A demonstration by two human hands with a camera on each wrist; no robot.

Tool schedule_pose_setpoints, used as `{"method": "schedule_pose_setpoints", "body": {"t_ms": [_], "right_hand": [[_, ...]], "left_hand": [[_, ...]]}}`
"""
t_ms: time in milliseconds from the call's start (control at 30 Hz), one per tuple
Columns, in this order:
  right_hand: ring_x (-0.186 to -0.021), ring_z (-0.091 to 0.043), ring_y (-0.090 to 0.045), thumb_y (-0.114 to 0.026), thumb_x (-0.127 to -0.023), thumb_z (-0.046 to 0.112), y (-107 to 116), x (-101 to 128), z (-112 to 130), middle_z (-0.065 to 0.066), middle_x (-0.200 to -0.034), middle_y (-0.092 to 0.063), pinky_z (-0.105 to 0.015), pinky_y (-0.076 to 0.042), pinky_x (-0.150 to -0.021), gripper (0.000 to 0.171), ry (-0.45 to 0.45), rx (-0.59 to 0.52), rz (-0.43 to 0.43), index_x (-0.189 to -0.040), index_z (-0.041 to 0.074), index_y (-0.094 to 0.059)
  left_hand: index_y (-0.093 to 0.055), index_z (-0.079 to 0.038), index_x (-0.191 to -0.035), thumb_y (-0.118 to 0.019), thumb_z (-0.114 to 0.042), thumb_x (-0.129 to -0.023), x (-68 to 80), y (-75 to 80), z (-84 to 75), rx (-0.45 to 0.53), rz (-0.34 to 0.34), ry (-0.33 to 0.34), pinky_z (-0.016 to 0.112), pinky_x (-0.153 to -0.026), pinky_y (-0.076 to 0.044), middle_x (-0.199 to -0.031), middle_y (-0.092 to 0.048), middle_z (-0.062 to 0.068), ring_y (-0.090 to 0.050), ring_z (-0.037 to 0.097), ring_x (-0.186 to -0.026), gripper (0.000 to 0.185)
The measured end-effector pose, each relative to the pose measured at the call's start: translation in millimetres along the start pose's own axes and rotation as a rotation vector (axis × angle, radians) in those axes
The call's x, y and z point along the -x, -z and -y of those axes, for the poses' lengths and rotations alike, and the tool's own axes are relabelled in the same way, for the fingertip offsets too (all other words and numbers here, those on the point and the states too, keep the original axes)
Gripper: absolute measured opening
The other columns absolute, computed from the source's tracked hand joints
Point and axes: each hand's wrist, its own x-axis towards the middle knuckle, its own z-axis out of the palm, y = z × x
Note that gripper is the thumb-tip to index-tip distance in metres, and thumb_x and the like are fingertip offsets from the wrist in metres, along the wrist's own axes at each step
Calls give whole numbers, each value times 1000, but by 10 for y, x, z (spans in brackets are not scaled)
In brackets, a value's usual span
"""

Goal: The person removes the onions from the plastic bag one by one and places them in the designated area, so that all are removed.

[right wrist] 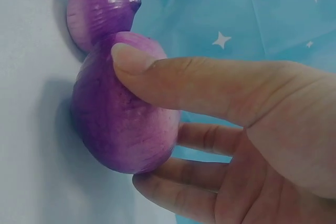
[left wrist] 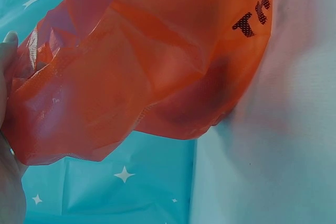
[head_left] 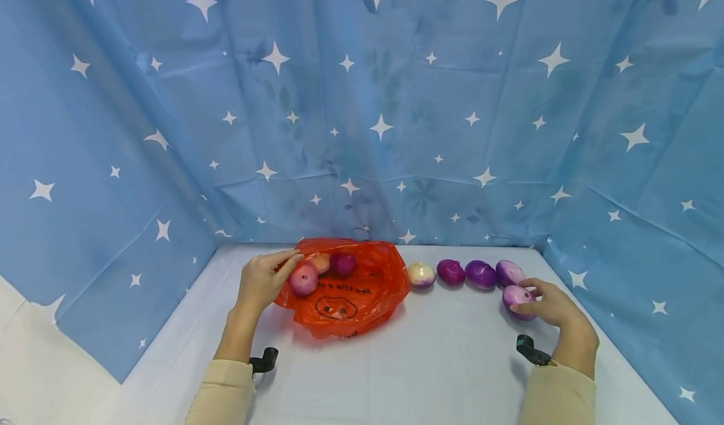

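With thumb and fingers my left hand (head_left: pixel 264 278) pinches the left rim of a red plastic bag (head_left: pixel 370 305) printed with dark lettering and a pig-like face. The bag's mouth gapes, showing a pink round piece (head_left: pixel 303 278), an orange-toned one (head_left: pixel 320 262) and a dark magenta one (head_left: pixel 342 263) inside. At the right end of the table, my right hand (head_left: pixel 553 302) grips a purple-and-white onion (right wrist: pixel 126 106), thumb across its top and fingers behind. Just beyond it in the head view lies another pale purple onion (head_left: pixel 509 273).
Between the bag and my right hand, a whitish onion (head_left: pixel 421 275), a magenta onion (head_left: pixel 450 273) and a deep purple onion (head_left: pixel 481 275) lie in a row. The white table (head_left: pixel 430 362) ends at blue star-patterned curtains (head_left: pixel 384 154) behind and on both sides.
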Motion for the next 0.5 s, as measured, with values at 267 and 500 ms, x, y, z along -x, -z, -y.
{"method": "schedule_pose_setpoints", "body": {"t_ms": [267,500], "right_hand": [[-128,-61,-43,-72,-93,53,28,8,-49,-41,-145,-43,-79,-41,-95,89,2,4,11,-156,2,-36],[-133,-65,-37,-71,-92,59,43,-5,-65,-43,-152,-35,-82,-38,-98,97,-54,-8,42,-159,2,-31]], "left_hand": [[-84,-17,-109,-84,-25,-89,2,4,-7,-7,-2,0,46,-72,-63,-101,-82,5,-78,28,-82,21],[-84,-16,-109,-83,-25,-90,-1,9,-7,-22,-7,-6,46,-70,-62,-101,-82,6,-78,30,-79,21]]}}
